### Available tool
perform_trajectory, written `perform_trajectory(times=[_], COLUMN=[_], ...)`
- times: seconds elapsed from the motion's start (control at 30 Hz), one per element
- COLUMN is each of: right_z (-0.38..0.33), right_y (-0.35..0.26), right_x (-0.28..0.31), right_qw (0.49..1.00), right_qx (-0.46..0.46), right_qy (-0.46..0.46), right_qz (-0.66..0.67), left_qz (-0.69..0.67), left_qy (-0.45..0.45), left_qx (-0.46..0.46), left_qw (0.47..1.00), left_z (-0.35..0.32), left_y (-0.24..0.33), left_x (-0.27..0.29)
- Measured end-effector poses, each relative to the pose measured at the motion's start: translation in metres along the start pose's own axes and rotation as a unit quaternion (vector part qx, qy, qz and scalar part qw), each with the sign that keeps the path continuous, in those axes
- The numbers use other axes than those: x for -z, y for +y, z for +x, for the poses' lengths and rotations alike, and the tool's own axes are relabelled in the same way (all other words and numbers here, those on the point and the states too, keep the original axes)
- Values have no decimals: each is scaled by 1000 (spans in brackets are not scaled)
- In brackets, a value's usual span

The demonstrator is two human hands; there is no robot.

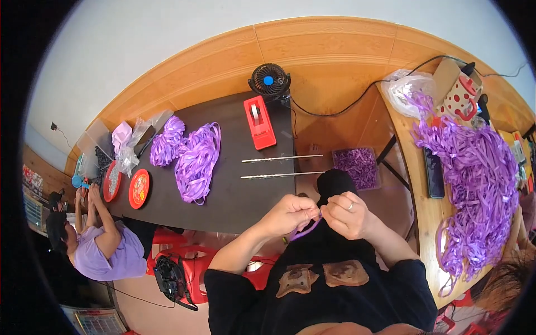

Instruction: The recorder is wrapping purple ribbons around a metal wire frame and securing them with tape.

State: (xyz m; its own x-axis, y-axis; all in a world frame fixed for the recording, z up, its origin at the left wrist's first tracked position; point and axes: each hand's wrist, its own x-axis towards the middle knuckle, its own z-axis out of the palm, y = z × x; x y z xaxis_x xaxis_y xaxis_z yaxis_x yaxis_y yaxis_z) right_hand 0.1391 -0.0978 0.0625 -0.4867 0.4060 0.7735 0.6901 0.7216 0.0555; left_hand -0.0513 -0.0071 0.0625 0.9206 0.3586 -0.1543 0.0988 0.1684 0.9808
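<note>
My left hand [291,215] and my right hand [347,215] meet above my lap, fingers pinched together. A narrow purple ribbon [307,230] hangs in a short loop beneath the left fingers, which hold it. What the right fingertips pinch is too small to make out. On the dark table to my left lie two thin metal rods [273,176], side by side and jutting past its edge. Beyond them stands a red tape dispenser [259,123]. Two bundles of purple ribbon [197,162] rest further left.
A small black fan [269,80] stands at the table's back corner. Red plates [139,188] hold small pieces near a co-worker [111,245]. On the wooden table at right are a big ribbon heap [469,184] and a phone [433,173]. Below sits a bin of purple pieces [356,167].
</note>
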Motion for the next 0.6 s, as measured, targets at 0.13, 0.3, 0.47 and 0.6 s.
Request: perform_trajectory(times=[0.13,0.3,0.47,0.6], right_z=[-2,-4,-28,-36], right_y=[4,1,-12,-1], right_x=[-2,-18,-39,-36], right_qw=[1000,967,917,939], right_qx=[-25,-223,-336,-311], right_qy=[13,65,102,84], right_qz=[-8,106,191,117], left_qz=[-55,-58,-108,-166], left_qy=[15,80,85,109], left_qx=[-10,-54,-11,16], left_qw=[998,994,990,980], left_z=[3,4,-2,-7], left_y=[-2,-12,-21,-37], left_x=[-1,-9,-17,-30])
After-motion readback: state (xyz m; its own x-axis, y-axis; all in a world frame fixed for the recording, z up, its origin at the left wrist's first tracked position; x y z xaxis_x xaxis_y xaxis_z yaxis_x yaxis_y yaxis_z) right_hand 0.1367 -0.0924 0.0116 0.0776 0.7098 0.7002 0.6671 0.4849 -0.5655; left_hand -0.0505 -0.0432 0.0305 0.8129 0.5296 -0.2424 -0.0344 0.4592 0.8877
